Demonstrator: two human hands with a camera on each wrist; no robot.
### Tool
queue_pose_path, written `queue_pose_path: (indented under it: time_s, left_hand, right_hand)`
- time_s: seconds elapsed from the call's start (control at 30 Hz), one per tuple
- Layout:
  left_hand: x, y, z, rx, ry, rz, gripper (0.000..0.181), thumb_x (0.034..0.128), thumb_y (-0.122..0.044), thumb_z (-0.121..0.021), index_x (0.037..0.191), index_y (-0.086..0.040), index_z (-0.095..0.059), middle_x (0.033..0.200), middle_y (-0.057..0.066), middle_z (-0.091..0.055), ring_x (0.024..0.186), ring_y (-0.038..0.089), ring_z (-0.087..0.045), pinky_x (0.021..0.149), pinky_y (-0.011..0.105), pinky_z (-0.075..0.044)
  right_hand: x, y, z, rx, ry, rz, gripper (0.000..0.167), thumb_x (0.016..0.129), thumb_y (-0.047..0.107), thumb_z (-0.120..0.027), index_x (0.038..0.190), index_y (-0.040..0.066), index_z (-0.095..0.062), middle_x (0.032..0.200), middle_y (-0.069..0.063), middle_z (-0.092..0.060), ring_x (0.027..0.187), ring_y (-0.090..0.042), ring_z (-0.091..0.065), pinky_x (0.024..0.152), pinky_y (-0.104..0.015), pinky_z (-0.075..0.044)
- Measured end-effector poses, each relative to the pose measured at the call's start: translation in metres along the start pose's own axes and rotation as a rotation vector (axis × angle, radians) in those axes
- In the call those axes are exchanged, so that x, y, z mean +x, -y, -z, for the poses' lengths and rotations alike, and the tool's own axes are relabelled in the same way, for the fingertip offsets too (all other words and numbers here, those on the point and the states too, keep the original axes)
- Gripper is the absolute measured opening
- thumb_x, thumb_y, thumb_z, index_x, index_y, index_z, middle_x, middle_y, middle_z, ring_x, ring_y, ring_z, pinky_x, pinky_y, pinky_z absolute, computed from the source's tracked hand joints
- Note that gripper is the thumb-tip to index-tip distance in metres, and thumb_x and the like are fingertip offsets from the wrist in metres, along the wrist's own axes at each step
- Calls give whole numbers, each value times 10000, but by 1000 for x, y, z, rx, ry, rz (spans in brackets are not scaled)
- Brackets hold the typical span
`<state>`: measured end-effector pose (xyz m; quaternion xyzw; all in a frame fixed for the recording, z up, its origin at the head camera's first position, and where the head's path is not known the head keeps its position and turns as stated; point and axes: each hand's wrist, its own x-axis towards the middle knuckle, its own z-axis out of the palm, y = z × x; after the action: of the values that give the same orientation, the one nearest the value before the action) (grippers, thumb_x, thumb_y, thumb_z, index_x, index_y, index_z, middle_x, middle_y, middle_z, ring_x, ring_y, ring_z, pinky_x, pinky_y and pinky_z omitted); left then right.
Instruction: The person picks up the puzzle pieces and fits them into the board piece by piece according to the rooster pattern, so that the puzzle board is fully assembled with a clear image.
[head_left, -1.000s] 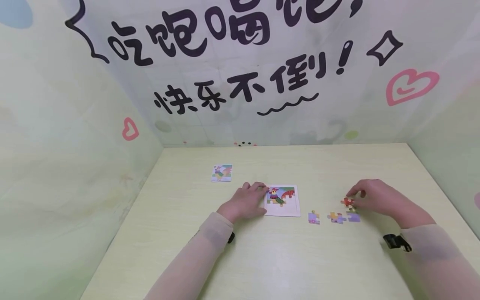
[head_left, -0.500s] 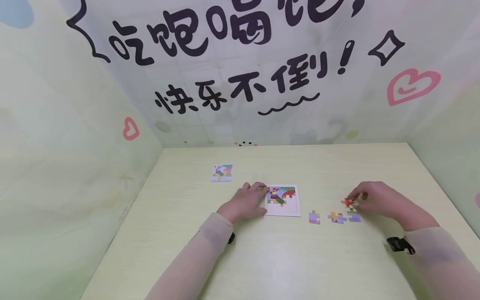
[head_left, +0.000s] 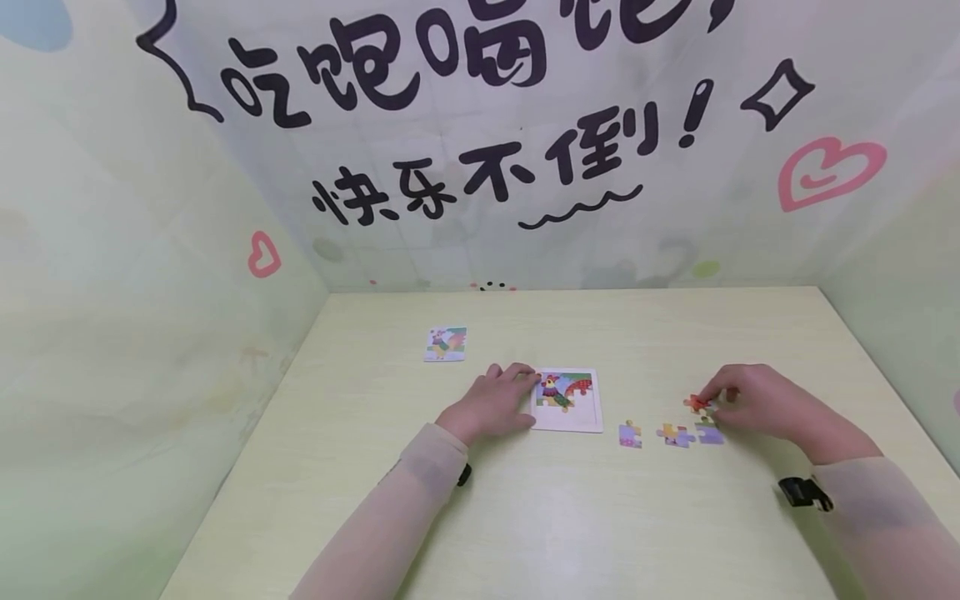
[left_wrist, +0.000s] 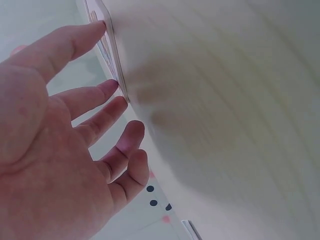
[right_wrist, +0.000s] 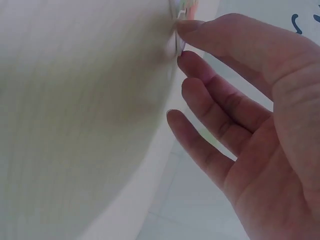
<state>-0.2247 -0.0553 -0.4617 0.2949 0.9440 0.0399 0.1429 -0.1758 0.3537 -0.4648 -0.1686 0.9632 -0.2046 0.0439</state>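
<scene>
A white jigsaw tray (head_left: pixel 567 420) lies on the table, its upper part filled with joined pieces picturing a rooster. My left hand (head_left: pixel 495 404) rests along the tray's left side, and in the left wrist view its outstretched thumb and fingertips touch the edge. Farther right, my right hand (head_left: pixel 753 400) pinches a red puzzle piece (head_left: pixel 697 402) at table level between thumb and forefinger; the fingers partly cover it. The other fingers of that hand are loosely bent. Just below lie a purple and green piece (head_left: pixel 708 433) and an orange and purple piece (head_left: pixel 677 435).
Another loose puzzle piece (head_left: pixel 630 434) lies just right of the tray. A rooster picture card (head_left: pixel 446 343) sits at the back left of the pale table (head_left: pixel 525 525). Printed cloth walls (head_left: pixel 420 250) enclose the back and both sides.
Both hands stay nearly in place. The right hand and wrist have shifted very slightly toward the right and down; the red piece remains at its fingertips. The whole view drifts slightly.
</scene>
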Motion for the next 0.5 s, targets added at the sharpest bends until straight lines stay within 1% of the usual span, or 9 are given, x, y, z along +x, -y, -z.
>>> queue_pose_path:
  time_s: [0.17,0.33,0.5]
  left_hand:
    - [1,-1,-1,10,0,2,723,979,-445,-676,1607,-225,-395,1644,-46,-358,1293,260,-435,962,388,-460]
    - [1,-1,0,14,-2,3,719,980,-445,-673,1606,-225,-396,1645,-46,-358,1286,261,-438,949,382,-462]
    - [0,-1,0,13,-2,4,721,976,-442,-680,1604,-224,-400,1645,-44,-358,1294,260,-438,963,393,-463]
  right_hand:
    - [-1,0,1,-2,-13,9,192,799,97,-819,961,201,-815,996,68,-743,838,-118,-572,713,-264,-500]
    - [0,3,2,-6,-38,1,183,809,120,-826,979,186,-812,1003,36,-740,823,-123,-561,677,-257,-488]
    - [2,6,1,-5,-50,3,198,811,150,-845,1002,186,-807,1036,16,-743,841,-127,-566,682,-258,-493]
